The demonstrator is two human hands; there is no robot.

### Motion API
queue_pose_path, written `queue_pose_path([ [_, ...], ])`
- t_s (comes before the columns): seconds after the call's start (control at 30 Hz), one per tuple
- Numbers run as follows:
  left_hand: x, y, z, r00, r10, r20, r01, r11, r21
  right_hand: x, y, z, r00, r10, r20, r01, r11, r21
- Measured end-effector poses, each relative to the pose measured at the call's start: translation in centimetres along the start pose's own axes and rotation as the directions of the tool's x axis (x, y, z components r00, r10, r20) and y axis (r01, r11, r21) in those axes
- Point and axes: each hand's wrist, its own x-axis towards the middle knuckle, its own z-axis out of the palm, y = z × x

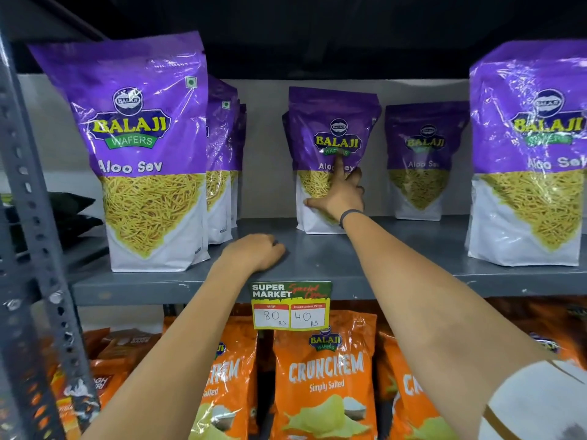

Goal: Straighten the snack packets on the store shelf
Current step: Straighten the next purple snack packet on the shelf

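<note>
Several purple-and-white Aloo Sev packets stand on a grey metal shelf [333, 258]. My right hand [340, 193] reaches deep into the shelf and lies flat on the front of the middle packet [320, 128], index finger pointing up over its label, thumb spread left. It presses the packet without grasping it. My left hand [254, 252] rests as a loose fist on the shelf near its front edge, holding nothing. A large packet [143, 147] stands at the front left with more packets [222, 154] behind it. Another packet [422, 160] stands at the back right, and a big one [530, 154] at the front right.
A price tag [290, 306] hangs from the shelf's front lip. Orange Crunchem packets [324, 376] fill the shelf below. A perforated grey upright [28, 217] runs down the left side. Bare shelf surface lies between the left and right front packets.
</note>
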Motion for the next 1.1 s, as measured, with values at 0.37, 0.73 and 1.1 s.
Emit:
queue_pose_path([
  [0.37,-0.6,0.1,-0.2,1.000,0.002,0.008,-0.002,1.000,-0.026,-2.8,-0.1,-1.5,0.999,-0.047,-0.021,0.046,0.997,-0.060],
  [0.73,-0.7,0.2,-0.3,1.000,0.000,0.021,0.000,1.000,-0.028,-6.8,-0.3,-3.2,0.992,-0.077,-0.104,0.070,0.995,-0.070],
  [1.1,-0.7,0.3,-0.4,0.998,-0.024,0.053,0.026,0.999,-0.025,-10.5,-0.4,-5.7,0.988,-0.087,-0.127,0.073,0.991,-0.110],
])
